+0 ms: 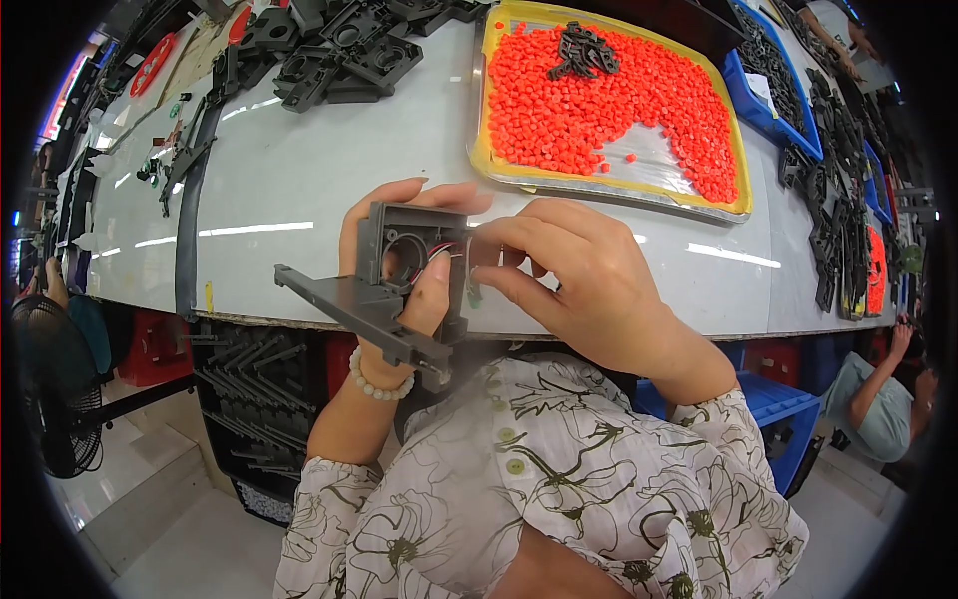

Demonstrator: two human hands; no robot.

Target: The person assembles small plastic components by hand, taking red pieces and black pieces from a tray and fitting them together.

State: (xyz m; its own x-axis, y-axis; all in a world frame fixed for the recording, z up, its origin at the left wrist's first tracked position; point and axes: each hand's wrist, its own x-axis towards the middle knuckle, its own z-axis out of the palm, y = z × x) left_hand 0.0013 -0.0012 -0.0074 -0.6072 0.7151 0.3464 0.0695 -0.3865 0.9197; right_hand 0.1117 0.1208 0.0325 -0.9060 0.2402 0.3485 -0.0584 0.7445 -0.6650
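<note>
My left hand [427,298] is closed around a dark grey plastic housing [369,290], held up over the table's front edge. The housing has a round opening and a long flat arm jutting toward the lower left. Thin red and white wires [439,250] show inside it, next to my left thumb. My right hand [589,270] is at the housing's right side, thumb and forefinger pinched near its edge. Whatever lies between those fingertips is too small and blurred to name.
Beyond my hands, a yellow-rimmed metal tray [639,205] holds many small red pieces and a black clump of parts [582,52]. Dark housings [344,60] are heaped at the far left. A blue bin [768,115] stands at the right; a black crate [249,399] is below the table.
</note>
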